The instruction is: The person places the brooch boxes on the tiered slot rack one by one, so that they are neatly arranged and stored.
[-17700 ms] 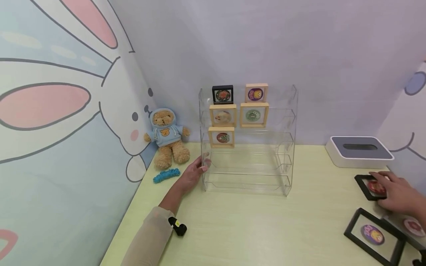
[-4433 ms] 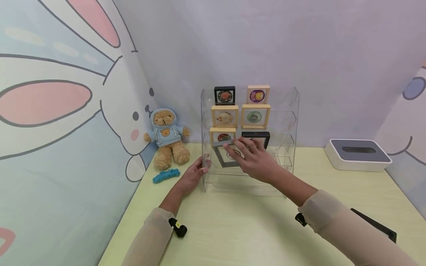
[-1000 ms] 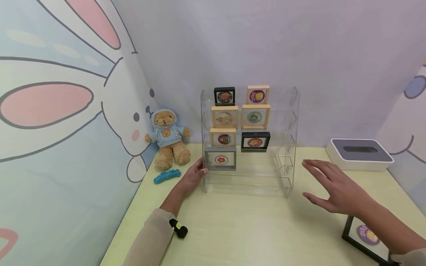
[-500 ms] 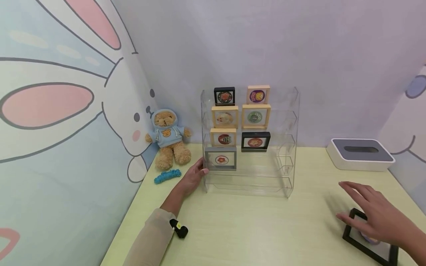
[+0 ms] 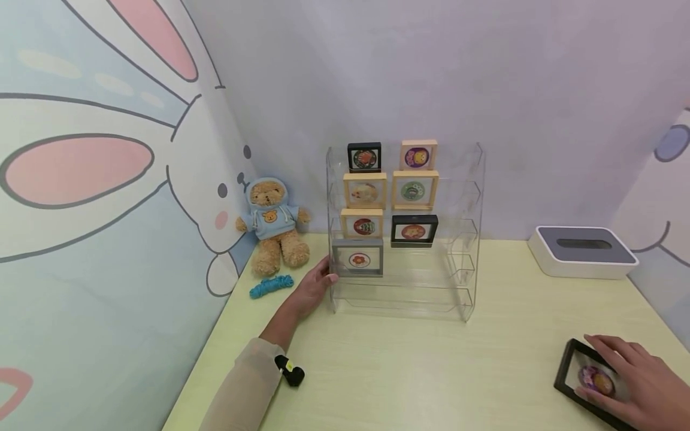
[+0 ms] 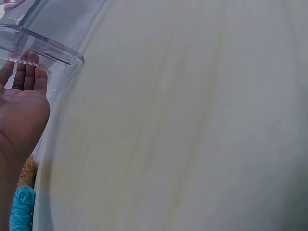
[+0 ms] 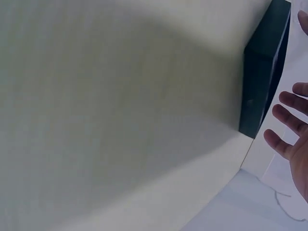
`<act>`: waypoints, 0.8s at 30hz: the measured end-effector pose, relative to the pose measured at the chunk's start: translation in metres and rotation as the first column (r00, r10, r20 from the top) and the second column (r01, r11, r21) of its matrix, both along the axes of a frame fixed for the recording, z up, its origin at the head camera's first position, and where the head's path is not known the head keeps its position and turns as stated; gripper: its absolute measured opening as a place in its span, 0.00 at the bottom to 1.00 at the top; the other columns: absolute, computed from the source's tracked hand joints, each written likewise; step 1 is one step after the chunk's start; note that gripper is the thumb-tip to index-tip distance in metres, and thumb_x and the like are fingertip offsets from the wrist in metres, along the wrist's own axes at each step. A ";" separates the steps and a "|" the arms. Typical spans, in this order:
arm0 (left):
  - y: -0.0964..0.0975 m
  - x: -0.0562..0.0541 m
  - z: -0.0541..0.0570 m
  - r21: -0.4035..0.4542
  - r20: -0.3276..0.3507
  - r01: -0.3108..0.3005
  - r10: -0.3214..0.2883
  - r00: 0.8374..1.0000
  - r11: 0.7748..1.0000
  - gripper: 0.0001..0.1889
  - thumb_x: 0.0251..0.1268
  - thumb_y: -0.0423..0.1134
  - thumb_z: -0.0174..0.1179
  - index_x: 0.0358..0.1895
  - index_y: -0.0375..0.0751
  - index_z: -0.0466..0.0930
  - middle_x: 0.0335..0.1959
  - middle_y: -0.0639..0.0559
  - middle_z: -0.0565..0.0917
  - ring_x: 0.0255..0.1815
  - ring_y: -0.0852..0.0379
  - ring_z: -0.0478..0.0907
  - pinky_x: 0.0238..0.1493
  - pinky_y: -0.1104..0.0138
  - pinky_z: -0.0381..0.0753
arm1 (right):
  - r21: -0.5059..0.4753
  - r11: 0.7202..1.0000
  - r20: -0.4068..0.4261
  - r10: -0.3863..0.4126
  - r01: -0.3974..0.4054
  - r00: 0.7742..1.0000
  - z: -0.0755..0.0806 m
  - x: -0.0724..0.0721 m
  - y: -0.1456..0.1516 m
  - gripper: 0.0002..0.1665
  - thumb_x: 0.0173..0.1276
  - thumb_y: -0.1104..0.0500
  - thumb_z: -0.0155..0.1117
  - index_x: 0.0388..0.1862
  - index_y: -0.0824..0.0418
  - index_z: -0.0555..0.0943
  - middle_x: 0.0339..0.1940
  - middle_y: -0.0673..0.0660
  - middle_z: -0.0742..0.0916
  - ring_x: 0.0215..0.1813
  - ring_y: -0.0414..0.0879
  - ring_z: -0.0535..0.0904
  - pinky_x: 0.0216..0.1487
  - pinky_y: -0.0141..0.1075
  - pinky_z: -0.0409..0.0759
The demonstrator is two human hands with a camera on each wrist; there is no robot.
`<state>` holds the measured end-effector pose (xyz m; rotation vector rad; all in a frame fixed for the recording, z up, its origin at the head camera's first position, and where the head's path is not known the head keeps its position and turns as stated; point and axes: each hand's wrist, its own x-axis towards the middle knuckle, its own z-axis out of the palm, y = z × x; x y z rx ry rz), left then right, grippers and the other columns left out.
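A clear acrylic tiered rack point(image 5: 404, 293) stands mid-table, and my left hand point(image 5: 312, 287) grips its left side. In the left wrist view the fingers of my left hand point(image 6: 24, 101) show behind the clear panel. My right hand point(image 5: 641, 377) is spread over a black display frame point(image 5: 563, 365) with a purple and yellow badge, lying on the table at the right. In the right wrist view its fingers stand apart from that frame's dark edge point(image 7: 262, 72). A grey display frame point(image 5: 357, 274) with a red flower badge stands on the rack's fourth tier, left side.
Above it on the rack are several more frames, among them a black one point(image 5: 414, 244) and a light wooden one point(image 5: 415, 207). A teddy bear point(image 5: 271, 221) and a blue rope bundle point(image 5: 271, 286) are at the left. A tissue box point(image 5: 582, 263) stands at the back right.
The grey frame, earlier in my right hand, now stands on the rack. My right hand has moved down and right to the black frame. The left hand has stayed at the rack.
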<state>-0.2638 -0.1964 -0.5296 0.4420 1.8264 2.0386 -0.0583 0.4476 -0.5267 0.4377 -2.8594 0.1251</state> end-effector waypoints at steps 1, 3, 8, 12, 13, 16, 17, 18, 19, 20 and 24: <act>0.000 0.000 0.000 -0.006 -0.001 -0.003 0.003 1.000 1.000 0.55 0.78 0.63 0.67 0.93 0.47 0.42 0.93 0.43 0.51 0.94 0.44 0.45 0.93 0.47 0.42 | 0.009 1.000 0.024 -0.026 0.026 0.999 -0.002 0.002 0.001 0.69 0.45 0.32 0.91 0.75 0.74 0.74 0.61 0.67 0.82 0.52 0.70 0.81 0.41 0.70 0.81; 0.000 0.000 0.000 -0.010 -0.005 -0.004 0.004 1.000 1.000 0.56 0.77 0.64 0.67 0.93 0.47 0.42 0.93 0.43 0.51 0.94 0.44 0.45 0.93 0.47 0.42 | 0.021 0.998 0.055 -0.065 0.064 0.996 -0.007 0.006 0.003 0.69 0.46 0.31 0.90 0.74 0.75 0.74 0.61 0.67 0.82 0.52 0.70 0.81 0.40 0.69 0.82; 0.000 0.000 0.000 0.008 -0.002 -0.003 0.003 1.000 1.000 0.58 0.76 0.64 0.69 0.93 0.46 0.42 0.93 0.43 0.51 0.94 0.44 0.45 0.93 0.48 0.42 | 0.026 0.993 0.075 -0.113 0.112 0.991 -0.017 0.012 0.008 0.68 0.45 0.30 0.90 0.69 0.78 0.78 0.59 0.68 0.82 0.50 0.68 0.81 0.37 0.63 0.81; 0.000 -0.001 -0.001 0.009 0.001 -0.003 0.003 1.000 1.000 0.59 0.74 0.65 0.69 0.93 0.46 0.41 0.94 0.43 0.49 0.94 0.44 0.43 0.93 0.48 0.42 | 0.044 0.986 0.119 -0.162 0.158 0.980 -0.025 0.016 0.013 0.72 0.47 0.26 0.87 0.73 0.79 0.75 0.61 0.68 0.80 0.52 0.68 0.79 0.43 0.66 0.80; 0.000 -0.001 -0.001 0.005 0.001 -0.004 0.004 1.000 1.000 0.60 0.73 0.66 0.70 0.94 0.47 0.41 0.94 0.43 0.49 0.94 0.44 0.43 0.93 0.48 0.41 | 0.046 0.985 0.127 -0.173 0.169 0.977 -0.027 0.016 0.015 0.74 0.48 0.25 0.87 0.75 0.79 0.73 0.62 0.68 0.79 0.53 0.69 0.78 0.45 0.68 0.79; 0.000 -0.001 -0.002 -0.010 0.003 -0.011 0.011 1.000 1.000 0.62 0.70 0.69 0.70 0.94 0.47 0.41 0.94 0.43 0.48 0.95 0.44 0.42 0.93 0.48 0.41 | 0.065 0.977 0.185 -0.213 0.204 0.959 -0.032 0.019 0.022 0.78 0.52 0.21 0.82 0.80 0.79 0.67 0.64 0.71 0.78 0.55 0.72 0.77 0.48 0.71 0.78; 0.000 -0.001 -0.002 -0.009 0.002 -0.009 0.009 1.000 1.000 0.62 0.70 0.69 0.70 0.94 0.47 0.41 0.94 0.42 0.48 0.95 0.44 0.42 0.93 0.48 0.41 | 0.077 0.974 0.209 -0.226 0.215 0.951 -0.033 0.020 0.023 0.80 0.53 0.20 0.80 0.81 0.79 0.65 0.64 0.71 0.77 0.55 0.72 0.77 0.48 0.71 0.79; 0.000 -0.001 -0.002 -0.009 0.003 -0.010 0.010 1.000 1.000 0.63 0.69 0.69 0.70 0.94 0.47 0.41 0.94 0.42 0.48 0.95 0.44 0.42 0.93 0.48 0.41 | 0.085 0.970 0.224 -0.243 0.229 0.944 -0.034 0.021 0.024 0.80 0.53 0.18 0.79 0.81 0.79 0.65 0.64 0.72 0.77 0.55 0.73 0.76 0.48 0.71 0.79; 0.000 -0.001 -0.001 -0.010 0.003 -0.011 0.011 1.000 1.000 0.63 0.69 0.69 0.70 0.94 0.47 0.41 0.94 0.42 0.48 0.95 0.44 0.42 0.93 0.48 0.41 | 0.093 0.966 0.243 -0.257 0.241 0.935 -0.034 0.022 0.025 0.80 0.54 0.17 0.78 0.81 0.79 0.64 0.64 0.73 0.76 0.55 0.73 0.76 0.49 0.71 0.79; 0.000 -0.001 -0.001 -0.011 0.003 -0.010 0.010 1.000 1.000 0.63 0.69 0.69 0.70 0.94 0.46 0.41 0.94 0.42 0.48 0.95 0.44 0.42 0.93 0.48 0.41 | 0.096 0.963 0.257 -0.269 0.252 0.928 -0.034 0.023 0.025 0.80 0.55 0.17 0.77 0.80 0.80 0.65 0.64 0.74 0.76 0.56 0.74 0.76 0.49 0.71 0.79; -0.001 0.000 -0.001 -0.025 0.002 -0.013 0.013 1.000 1.000 0.62 0.71 0.68 0.70 0.94 0.46 0.41 0.94 0.42 0.47 0.95 0.44 0.42 0.93 0.48 0.41 | 0.046 0.956 0.226 -0.293 0.291 0.929 -0.036 0.028 0.023 0.78 0.52 0.19 0.80 0.76 0.81 0.68 0.62 0.75 0.75 0.56 0.73 0.74 0.50 0.70 0.77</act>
